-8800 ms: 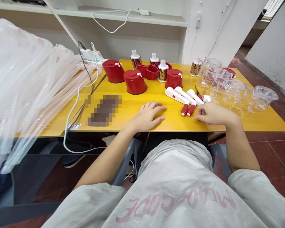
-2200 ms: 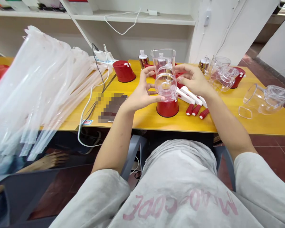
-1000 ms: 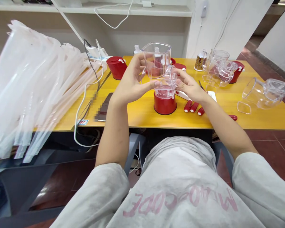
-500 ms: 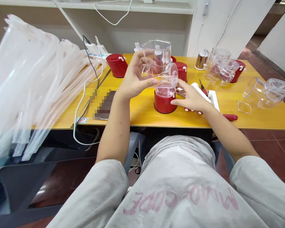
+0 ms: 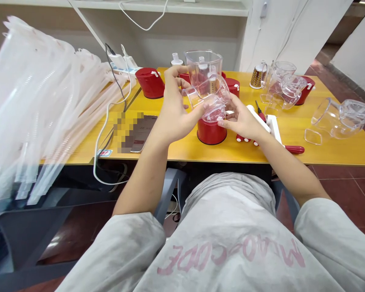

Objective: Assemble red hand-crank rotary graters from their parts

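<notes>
A clear plastic grater housing (image 5: 204, 75), with a square hopper on top and a sideways tube, sits on a round red base (image 5: 212, 133) in front of me. My left hand (image 5: 175, 111) is closed round the housing's left side, thumb over the tube and fingers behind it. At the tube's right end, my right hand (image 5: 241, 117) curls its fingers against the clear plastic, thumb by the top of the red base. The tube lies aslant above the base; whether the two parts are locked together I cannot tell.
Red bases (image 5: 150, 83) stand further back. To the right lie a white plastic part (image 5: 273, 125), a red-handled screwdriver (image 5: 260, 113) and another clear housing (image 5: 337, 117). A metal grater drum (image 5: 257, 77) stands behind. Clear plastic bags (image 5: 48, 101), a cable (image 5: 105, 134) and a phone (image 5: 141, 134) are leftward.
The clear housing has turned on the red base, its tube end swinging away from me on the right. My left hand has turned with it, and my right hand has moved up onto the tube.
</notes>
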`<state>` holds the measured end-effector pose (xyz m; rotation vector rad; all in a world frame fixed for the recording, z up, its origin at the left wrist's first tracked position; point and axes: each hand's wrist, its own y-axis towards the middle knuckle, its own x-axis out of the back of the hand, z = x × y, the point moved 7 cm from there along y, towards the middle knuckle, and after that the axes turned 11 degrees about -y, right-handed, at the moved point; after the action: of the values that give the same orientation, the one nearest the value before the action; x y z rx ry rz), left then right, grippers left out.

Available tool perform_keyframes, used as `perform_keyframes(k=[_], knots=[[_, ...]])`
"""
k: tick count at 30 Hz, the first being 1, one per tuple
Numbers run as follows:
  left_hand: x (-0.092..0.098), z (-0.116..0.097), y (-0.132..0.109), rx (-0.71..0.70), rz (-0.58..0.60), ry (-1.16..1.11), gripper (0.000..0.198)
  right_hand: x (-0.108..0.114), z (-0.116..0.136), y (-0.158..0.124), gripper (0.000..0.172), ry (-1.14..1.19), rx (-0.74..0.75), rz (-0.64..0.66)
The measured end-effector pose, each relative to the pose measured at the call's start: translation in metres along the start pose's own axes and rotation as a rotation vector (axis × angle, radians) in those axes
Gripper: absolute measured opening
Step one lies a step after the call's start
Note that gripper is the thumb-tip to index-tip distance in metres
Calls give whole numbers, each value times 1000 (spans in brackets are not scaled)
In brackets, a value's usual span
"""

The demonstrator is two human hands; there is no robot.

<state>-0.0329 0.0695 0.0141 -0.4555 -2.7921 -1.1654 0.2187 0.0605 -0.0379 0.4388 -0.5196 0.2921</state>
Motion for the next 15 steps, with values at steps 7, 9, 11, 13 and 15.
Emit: perform_keyframes(k=[7, 9, 11, 13, 15], knots=[[-2, -27, -7, 59, 15, 70, 107, 2, 11, -11, 143, -53, -10, -36], [-2, -36, -10, 57, -5, 99, 98, 3, 20, -13, 158, -50, 7, -81], [-2, -41, -13, 73, -11, 76, 83, 2, 28, -12, 173, -22, 20, -86], [-1, -37, -14, 128, 15, -14, 69, 1, 33, -9, 176, 8, 19, -61], [7, -25, -10, 184, 10, -137, 63, 3, 33, -6, 160, 29, 24, -40]])
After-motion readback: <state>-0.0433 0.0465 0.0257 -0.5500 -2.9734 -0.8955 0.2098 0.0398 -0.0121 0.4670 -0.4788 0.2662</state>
